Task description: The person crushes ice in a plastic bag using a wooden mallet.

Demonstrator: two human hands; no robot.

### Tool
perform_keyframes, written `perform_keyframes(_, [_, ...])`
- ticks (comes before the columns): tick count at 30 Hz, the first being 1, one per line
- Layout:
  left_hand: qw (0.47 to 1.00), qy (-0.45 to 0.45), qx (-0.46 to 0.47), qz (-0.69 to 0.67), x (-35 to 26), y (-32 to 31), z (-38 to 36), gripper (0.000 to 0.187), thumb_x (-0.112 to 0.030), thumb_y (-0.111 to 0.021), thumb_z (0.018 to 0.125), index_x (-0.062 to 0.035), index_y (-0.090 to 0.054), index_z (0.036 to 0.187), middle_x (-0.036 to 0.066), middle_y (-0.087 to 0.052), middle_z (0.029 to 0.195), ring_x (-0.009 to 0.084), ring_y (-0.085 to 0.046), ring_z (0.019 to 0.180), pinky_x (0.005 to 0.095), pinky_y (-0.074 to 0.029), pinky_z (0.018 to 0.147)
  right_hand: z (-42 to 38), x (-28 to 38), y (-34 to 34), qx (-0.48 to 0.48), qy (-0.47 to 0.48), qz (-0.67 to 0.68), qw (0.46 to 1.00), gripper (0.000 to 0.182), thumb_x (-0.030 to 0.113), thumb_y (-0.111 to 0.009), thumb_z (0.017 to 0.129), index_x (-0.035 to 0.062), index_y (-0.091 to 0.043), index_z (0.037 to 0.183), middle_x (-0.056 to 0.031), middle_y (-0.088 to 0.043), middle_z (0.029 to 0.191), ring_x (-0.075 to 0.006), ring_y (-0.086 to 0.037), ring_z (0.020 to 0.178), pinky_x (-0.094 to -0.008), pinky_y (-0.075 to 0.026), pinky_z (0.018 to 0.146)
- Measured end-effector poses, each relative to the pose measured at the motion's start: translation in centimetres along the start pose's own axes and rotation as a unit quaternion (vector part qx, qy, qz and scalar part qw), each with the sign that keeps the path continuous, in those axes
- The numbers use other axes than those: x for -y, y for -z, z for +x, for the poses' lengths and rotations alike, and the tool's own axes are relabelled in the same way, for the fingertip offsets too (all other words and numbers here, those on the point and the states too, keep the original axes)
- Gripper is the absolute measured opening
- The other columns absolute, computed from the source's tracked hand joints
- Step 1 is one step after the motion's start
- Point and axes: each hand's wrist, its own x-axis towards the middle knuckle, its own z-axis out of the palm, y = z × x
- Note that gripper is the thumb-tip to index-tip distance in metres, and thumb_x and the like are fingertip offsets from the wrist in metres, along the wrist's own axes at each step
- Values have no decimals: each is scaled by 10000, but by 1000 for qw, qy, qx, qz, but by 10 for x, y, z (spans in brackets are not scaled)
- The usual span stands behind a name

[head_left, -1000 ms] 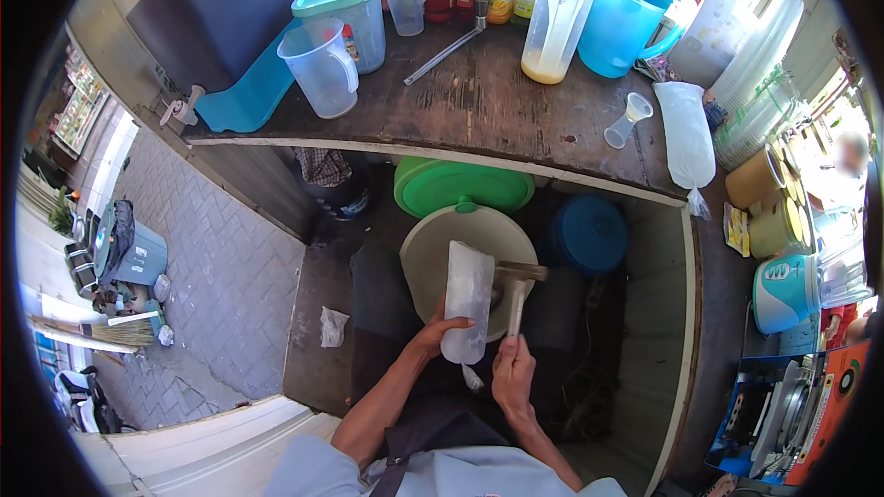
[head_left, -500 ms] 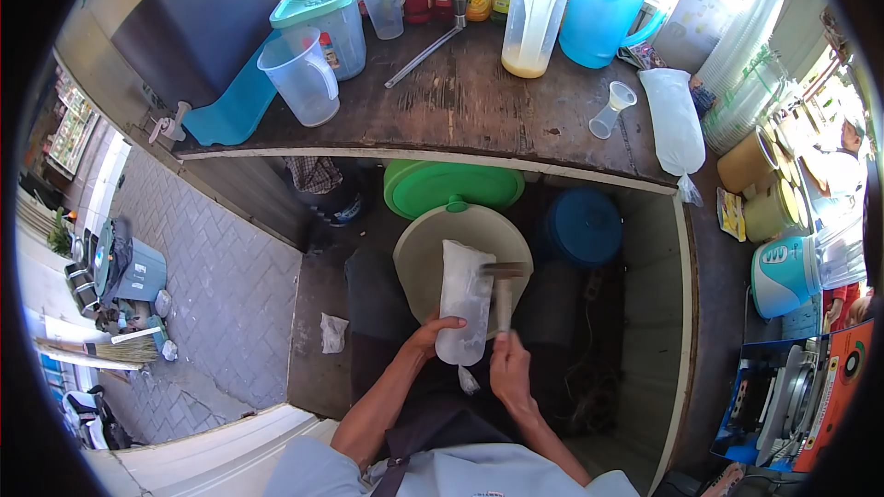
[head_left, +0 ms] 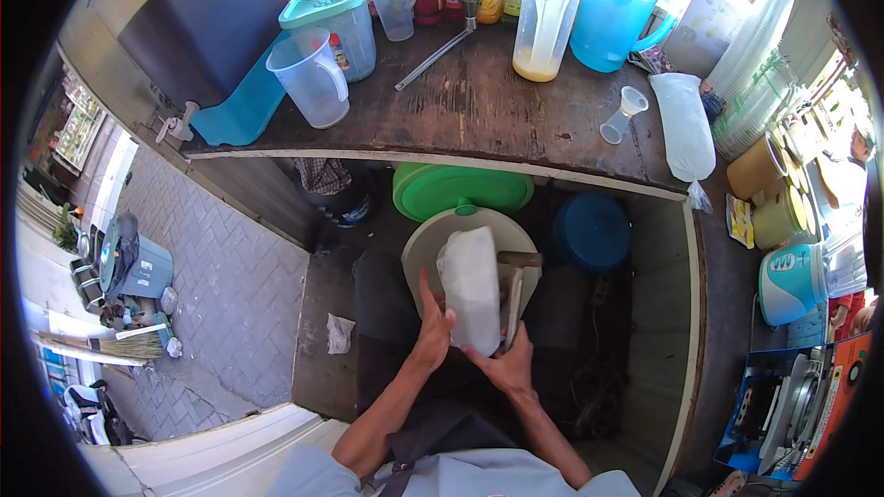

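A clear plastic bag of ice (head_left: 471,285) is upright over the pale round tub (head_left: 422,237) between my knees. My left hand (head_left: 433,331) is at the bag's left side, its fingers stretched out and apart; whether the palm touches the bag is hard to tell. In my right hand (head_left: 506,366) is the handle of a hammer (head_left: 514,299), its head up beside the bag's right edge. The right thumb reaches across to the bag's lower end. Behind the tub leans a green lid (head_left: 460,186).
On the wooden counter (head_left: 442,120) ahead are a measuring jug (head_left: 310,78), a squeeze bottle (head_left: 545,23), a blue pitcher (head_left: 608,14) and another ice bag (head_left: 683,129). A blue lidded bucket (head_left: 594,230) stands under it. A boxed stove (head_left: 792,410) lies at right.
My left hand has loosened from around the bag, its fingers now straight. The bag is turned, with its knotted end no longer visible. My right hand moved in against it, still holding the hammer.
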Motion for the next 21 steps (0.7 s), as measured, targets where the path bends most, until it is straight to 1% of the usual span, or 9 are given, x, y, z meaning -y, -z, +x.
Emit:
perform_keyframes(2, [999, -36, 26, -23, -10, 1, -2, 1125, -373, -771, 732, -147, 31, 1487, 210, -309, 1421, 295, -319, 1315, 401, -292, 1060, 1, 17, 15, 20, -7, 23, 1000, 567, 136, -872, 601, 42, -423, 934, -80, -585, 881, -161, -619, 826, -282, -527, 723])
perform_keyframes(4, [994, 26, 105, -15, -19, 3, 4, 1033, -363, -770, 734, -80, -110, 1477, 208, -356, 1394, 277, -356, 1293, 391, -278, 1066, 3, 23, 24, 50, 12, 200, 978, 529, 86, -846, 614, 58, -416, 921, -66, -577, 868, -130, -609, 797, -262, -522, 713])
perform_keyframes(5, [985, 112, 130, -29, 2, 19, 11, 856, -273, -798, 706, 10, -343, 1372, 188, -497, 1276, 266, -466, 1211, 392, -357, 1016, 4, 25, 28, 68, 6, 200, 977, 486, 71, -819, 643, 60, -423, 926, -38, -567, 844, -113, -602, 783, -245, -503, 663])
perform_keyframes(8, [985, 163, 52, 14, 11, -5, 17, 690, -211, -825, 662, 50, -498, 1212, 150, -607, 1123, 253, -578, 1069, 371, -443, 928, 10, -13, 33, 83, -58, 121, 988, 444, 112, -811, 678, 60, -449, 930, -35, -587, 869, -98, -595, 740, -233, -469, 611])
perform_keyframes(9, [982, 179, 33, 40, 15, -7, 21, 641, -163, -831, 635, 37, -533, 1166, 139, -637, 1061, 243, -623, 981, 356, -487, 859, 8, -7, 34, 42, -68, 17, 997, 340, 186, -775, 750, 48, -491, 877, -29, -596, 795, -80, -572, 676, -224, -429, 565])
perform_keyframes(12, [974, 171, 28, 143, 35, 12, 27, 642, -173, -825, 639, 27, -533, 1174, 141, -638, 1057, 236, -624, 976, 357, -478, 879, 0, -27, 31, -71, 28, -117, 990, 293, 253, -695, 838, 36, -502, 800, -9, -526, 635, -67, -520, 615, -218, -404, 539])
perform_keyframes(13, [974, 170, 29, 145, 35, 15, 29, 642, -173, -825, 639, 27, -533, 1174, 141, -638, 1057, 236, -624, 976, 357, -478, 879, -5, -27, 30, -85, 8, -94, 992, 319, 278, -571, 926, 27, -492, 748, 11, -411, 527, -60, -475, 544, -214, -362, 487])
perform_keyframes(17, [943, 179, -9, 282, 42, 35, 29, 669, -190, -831, 603, 20, -539, 1168, 142, -647, 1044, 248, -625, 983, 353, -476, 882, -21, 0, 37, -91, 2, -40, 995, 293, 258, -482, 971, 28, -482, 790, 20, -384, 514, -58, -430, 478, -226, -309, 429])
perform_keyframes(21, [898, 155, -10, 411, 23, 30, 33, 705, -212, -840, 567, 20, -543, 1163, 152, -649, 1039, 267, -625, 984, 352, -474, 878, -32, 16, 27, -146, 138, 78, 977, 266, 224, -461, 969, -6, -454, 837, -98, -469, 514, -214, -471, 414, -338, -341, 397])
